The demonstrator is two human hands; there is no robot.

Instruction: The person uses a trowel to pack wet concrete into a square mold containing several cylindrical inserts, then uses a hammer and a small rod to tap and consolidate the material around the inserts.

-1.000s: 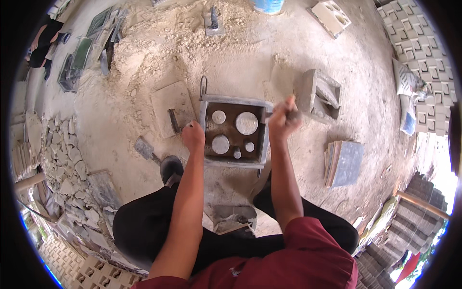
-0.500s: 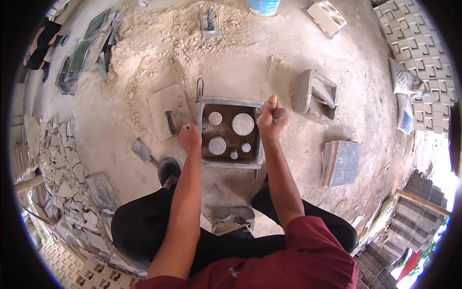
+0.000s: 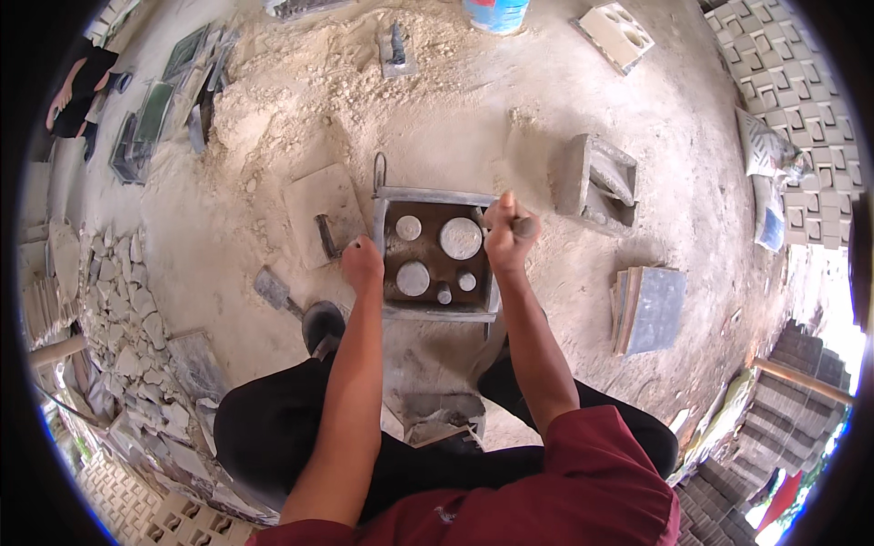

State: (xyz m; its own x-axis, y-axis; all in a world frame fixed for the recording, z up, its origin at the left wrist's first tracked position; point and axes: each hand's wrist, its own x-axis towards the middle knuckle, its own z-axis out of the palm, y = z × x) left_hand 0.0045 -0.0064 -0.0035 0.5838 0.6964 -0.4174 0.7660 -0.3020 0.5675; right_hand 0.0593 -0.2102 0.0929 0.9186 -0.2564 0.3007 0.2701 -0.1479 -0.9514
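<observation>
A square metal mould lies on the ground between my knees. Several round, pale-topped discs and pegs of different sizes, among them a large disc, stand out of its brown inside. My left hand is closed in a fist at the mould's left side; what it grips, if anything, is hidden. At the upper right corner my right hand is wrapped round a thick round-ended handle, thumb pointing away from me. A flat board with a dark upright grip lies just left of the mould.
A trowel lies by my left foot. To the right are a grey box-shaped block and a stack of flat plates. Loose sand, a blue bucket and a holed block are farther off. Broken rubble is piled at left.
The whole view has shifted slightly. My right hand has moved a little toward the mould; my left hand keeps its place beside it.
</observation>
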